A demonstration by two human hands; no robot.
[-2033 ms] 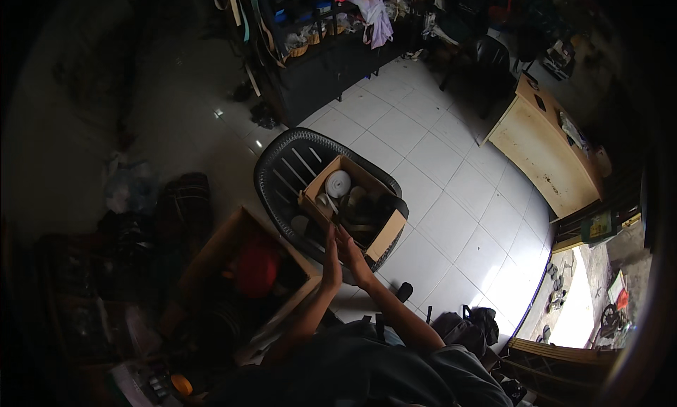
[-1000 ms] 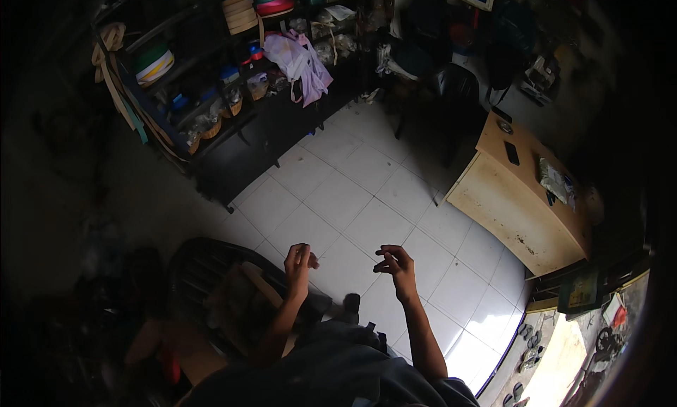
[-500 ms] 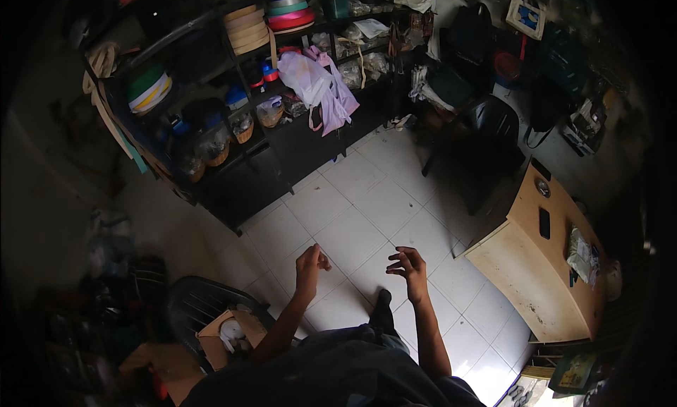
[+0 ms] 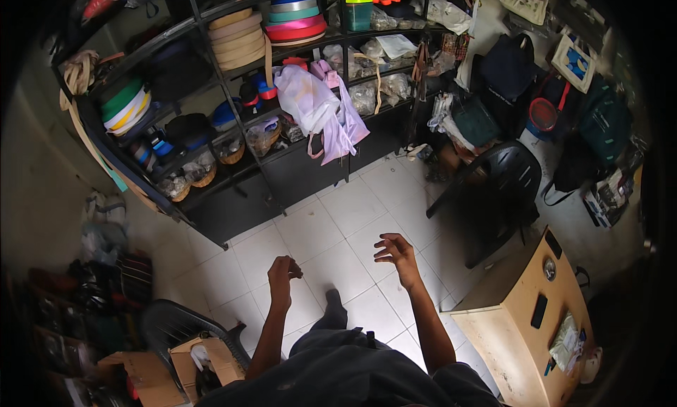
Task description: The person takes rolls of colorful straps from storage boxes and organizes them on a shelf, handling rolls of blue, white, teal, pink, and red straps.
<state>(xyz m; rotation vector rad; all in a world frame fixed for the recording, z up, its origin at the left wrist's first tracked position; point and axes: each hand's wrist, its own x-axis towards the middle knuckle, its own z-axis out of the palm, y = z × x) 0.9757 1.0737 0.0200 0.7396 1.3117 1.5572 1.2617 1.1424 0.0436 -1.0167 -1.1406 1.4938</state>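
Observation:
Both of my hands are raised in front of me over the tiled floor, well short of the shelf. My left hand [image 4: 283, 276] is loosely bent, its fingertips turned toward the right, and nothing shows in it. My right hand [image 4: 398, 257] is held a little higher in the picture, its fingers spread and slightly curved around bare air. Neither hand touches anything. One dark-covered foot [image 4: 334, 307] shows on the tiles [image 4: 367, 259] between my forearms.
Ahead stands a black shelf [image 4: 233, 213] with ribbon rolls [image 4: 240, 44], baskets [image 4: 231, 152] and lilac bags [image 4: 307, 100]. A wooden desk [image 4: 518, 322] is at right, a black chair [image 4: 518, 163] beyond it. Another chair [image 4: 166, 322] and an open carton [image 4: 185, 361] are at lower left.
The view has shifted and brightened, with more of the upper shelf and right wall showing. A foot has come forward between my arms. Both hands stay raised and apart.

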